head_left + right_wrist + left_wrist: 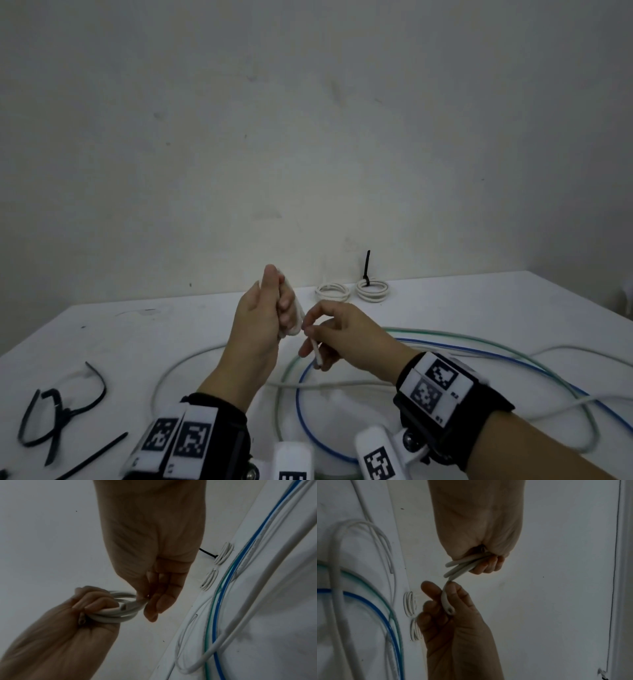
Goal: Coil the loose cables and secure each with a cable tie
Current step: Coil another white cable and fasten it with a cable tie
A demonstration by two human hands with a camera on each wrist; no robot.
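Hands at centre frame: left hand (263, 318) grips a small white cable coil (294, 320), right hand (337, 337) pinches its springy loose end (315, 354), best held near the tip.

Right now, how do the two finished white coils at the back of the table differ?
The right coil has a black cable tie cinched on it, tail sticking up; the left coil shows no tie. The right coil lies nearer the wall. Both are small white coils lying flat on the table.
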